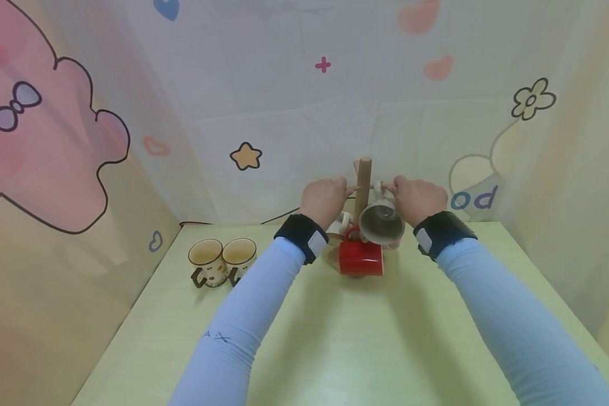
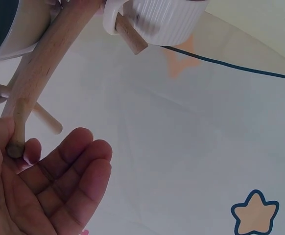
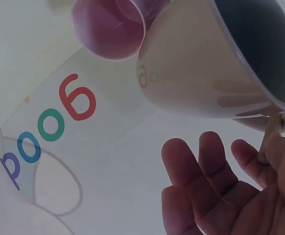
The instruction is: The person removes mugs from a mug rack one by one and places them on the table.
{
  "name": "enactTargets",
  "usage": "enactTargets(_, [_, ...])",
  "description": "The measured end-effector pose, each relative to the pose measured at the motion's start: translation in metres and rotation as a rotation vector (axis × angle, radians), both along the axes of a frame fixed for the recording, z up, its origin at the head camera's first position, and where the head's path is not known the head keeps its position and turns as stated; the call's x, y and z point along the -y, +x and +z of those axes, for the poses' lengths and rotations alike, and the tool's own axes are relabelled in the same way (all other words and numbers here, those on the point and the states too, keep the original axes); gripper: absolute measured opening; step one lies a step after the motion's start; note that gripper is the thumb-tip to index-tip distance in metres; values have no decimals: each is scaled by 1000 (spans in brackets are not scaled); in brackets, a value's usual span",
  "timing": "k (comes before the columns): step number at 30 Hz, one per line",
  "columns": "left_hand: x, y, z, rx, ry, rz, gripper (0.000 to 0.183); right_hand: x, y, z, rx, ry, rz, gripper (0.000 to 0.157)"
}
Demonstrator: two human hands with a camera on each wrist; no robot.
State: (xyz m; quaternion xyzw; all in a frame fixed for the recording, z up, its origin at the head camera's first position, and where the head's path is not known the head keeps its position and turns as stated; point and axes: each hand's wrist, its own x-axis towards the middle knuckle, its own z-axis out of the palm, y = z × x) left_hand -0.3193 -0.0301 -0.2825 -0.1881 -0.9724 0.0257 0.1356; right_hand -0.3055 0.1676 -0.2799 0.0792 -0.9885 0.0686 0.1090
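A wooden mug tree stands upright at the back of the table, with mugs hung on its pegs. My left hand pinches the upper left peg between thumb and index finger, the other fingers held loose. On the opposite side, my right hand pinches the end of the upper right peg. A whitish mug hangs from that peg by its handle, mouth toward me. Below it hangs a red mug on its side. A white ribbed mug and a pink mug hang lower behind.
Two cream mugs with dark rims and brown handles stand side by side at the table's left. The pale green table meets printed cloth walls at the back and sides. A thin dark cable runs along the back.
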Motion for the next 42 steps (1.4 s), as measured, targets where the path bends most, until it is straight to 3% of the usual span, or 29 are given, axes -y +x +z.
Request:
enactTargets(14, [2, -2, -7, 35, 157, 3, 31, -7, 2, 1, 31, -64, 27, 37])
enactTargets(22, [10, -3, -14, 52, 121, 43, 26, -20, 2, -5, 31, -101, 10, 48])
enactTargets(28, [26, 4, -34, 69, 36, 57, 34, -34, 8, -22, -10, -140, 3, 43])
enactTargets(33, [36, 19, -56, 121, 26, 61, 32, -42, 14, -41, -72, -149, 6, 38])
enactTargets(37, [41, 31, -76, 141, 27, 62, 34, -47, 18, -55, -76, -162, 20, 46])
enactTargets(42, [46, 49, -99, 192, 38, 74, 38, -49, 17, -72, -9, -178, 72, 66])
